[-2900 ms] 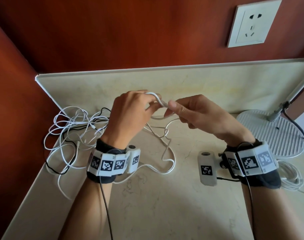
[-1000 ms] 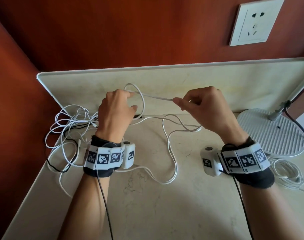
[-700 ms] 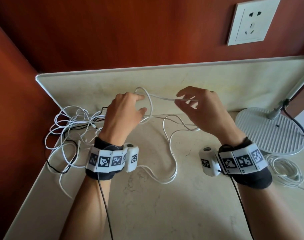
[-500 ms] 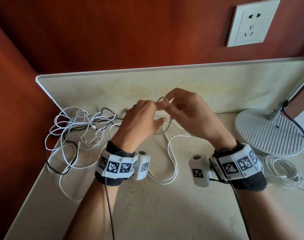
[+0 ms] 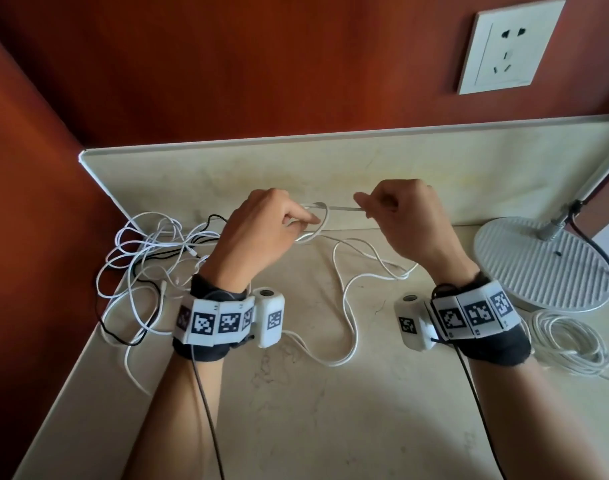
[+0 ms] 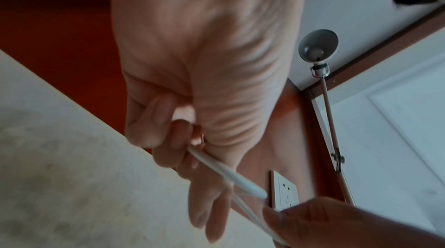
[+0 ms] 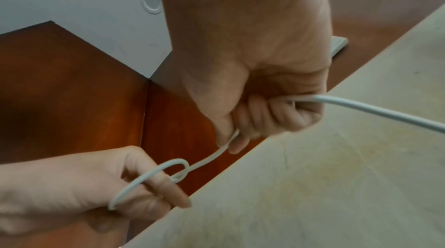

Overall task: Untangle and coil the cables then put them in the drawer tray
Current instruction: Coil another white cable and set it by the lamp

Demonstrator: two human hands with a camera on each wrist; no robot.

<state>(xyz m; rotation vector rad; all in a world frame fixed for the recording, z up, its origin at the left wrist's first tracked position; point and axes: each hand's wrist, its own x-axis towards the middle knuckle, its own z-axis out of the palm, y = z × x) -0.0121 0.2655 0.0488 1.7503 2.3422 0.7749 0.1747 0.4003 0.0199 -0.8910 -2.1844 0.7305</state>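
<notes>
A white cable (image 5: pixel 341 209) runs taut between my two hands above the marble counter (image 5: pixel 296 410). My left hand (image 5: pixel 306 220) holds a small coil of it (image 5: pixel 318 223), with a loop round the fingers (image 7: pixel 154 176). To the right, my right hand (image 5: pixel 363 207) pinches the cable, fingers curled round it (image 7: pixel 265 115). The cable's slack (image 5: pixel 348 306) snakes across the counter below both hands. A tangle of white and black cables (image 5: pixel 150 258) lies in the left corner. No drawer tray is in view.
A round white lamp base (image 5: pixel 538 265) stands at the right, with a coiled white cord (image 5: pixel 566 341) in front of it. A wall socket (image 5: pixel 511 46) sits on the red-brown wall above the backsplash. The lamp head (image 6: pixel 317 45) hangs overhead.
My hands, which met over the coil half a second ago, have drawn apart. A short span of cable now stretches taut between them.
</notes>
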